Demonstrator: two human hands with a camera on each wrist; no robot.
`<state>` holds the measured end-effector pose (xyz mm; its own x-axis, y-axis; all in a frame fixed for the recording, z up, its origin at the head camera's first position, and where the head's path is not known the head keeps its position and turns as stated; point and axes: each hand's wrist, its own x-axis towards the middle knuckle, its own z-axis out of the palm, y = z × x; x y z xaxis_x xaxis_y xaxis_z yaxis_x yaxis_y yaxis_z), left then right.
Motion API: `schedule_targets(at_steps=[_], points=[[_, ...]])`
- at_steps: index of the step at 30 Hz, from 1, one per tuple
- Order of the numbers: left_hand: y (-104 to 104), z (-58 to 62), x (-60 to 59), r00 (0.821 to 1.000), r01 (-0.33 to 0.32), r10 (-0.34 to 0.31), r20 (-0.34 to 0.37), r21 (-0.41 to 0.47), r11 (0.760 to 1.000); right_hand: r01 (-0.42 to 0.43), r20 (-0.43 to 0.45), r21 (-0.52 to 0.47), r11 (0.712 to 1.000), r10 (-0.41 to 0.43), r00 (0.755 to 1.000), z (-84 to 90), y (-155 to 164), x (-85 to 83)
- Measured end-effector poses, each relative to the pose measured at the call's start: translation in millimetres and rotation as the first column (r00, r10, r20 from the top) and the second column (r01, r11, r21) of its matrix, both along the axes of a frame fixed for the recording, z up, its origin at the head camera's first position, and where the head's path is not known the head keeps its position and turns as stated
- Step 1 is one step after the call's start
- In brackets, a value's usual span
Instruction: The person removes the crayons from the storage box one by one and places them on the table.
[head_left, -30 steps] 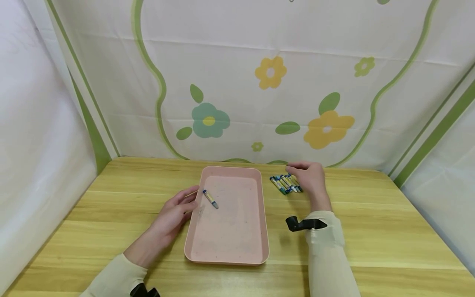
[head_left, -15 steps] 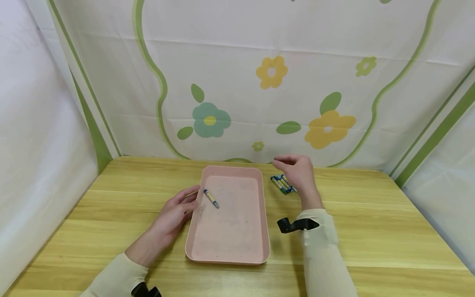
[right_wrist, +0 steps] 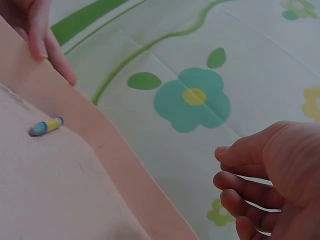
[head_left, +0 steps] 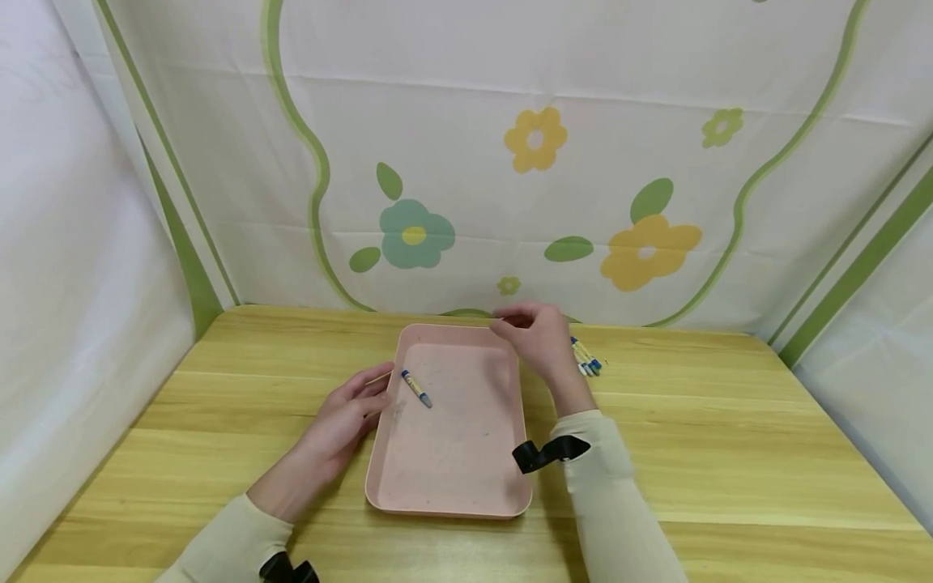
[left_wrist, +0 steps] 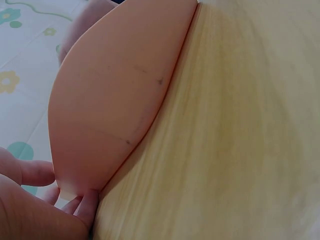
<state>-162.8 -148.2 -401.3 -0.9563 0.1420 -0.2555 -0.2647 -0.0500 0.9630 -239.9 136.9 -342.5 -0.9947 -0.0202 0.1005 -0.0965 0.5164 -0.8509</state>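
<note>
My left hand (head_left: 346, 413) lies along the left side of a pink tray (head_left: 448, 517), thumb at the rim and fingers against the outer wall. Inside the tray, near its left wall, rests one crayon (head_left: 416, 389) with a yellow and blue wrapper and a greyish tip. My right hand (head_left: 539, 340) hovers over the tray's far right corner, thumb and fingers drawn together. In the right wrist view its thumb (right_wrist: 245, 150) comes close to the index finger; I cannot tell whether something small is pinched there. Behind this hand lie several crayons (head_left: 585, 356), partly hidden.
A wooden table (head_left: 729, 453) bears the tray and crayons. A white curtain (head_left: 452, 146) printed with flowers stands at the table's back edge, with white sheets on both sides. Black straps (head_left: 550, 453) sit on the sleeves.
My right hand has moved left from above the crayon pile to the tray's far right corner. The left hand, tray and crayon inside it have kept their places.
</note>
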Motion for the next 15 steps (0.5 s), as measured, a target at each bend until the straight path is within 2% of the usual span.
schedule_targets(at_steps=[8, 15], points=[[1, 1.1, 0.0, 1.000, -0.005, 0.005, 0.002, 0.005, 1.000, -0.063, -0.026, 0.034, 0.997, 0.064, 0.998, -3.7, -24, 5.7], [1, 1.3, 1.0, 1.000, -0.001, 0.001, 0.000, 0.002, 1.000, -0.081, -0.044, 0.032, 0.996, 0.083, 0.996, -7.4, -42, 8.2]])
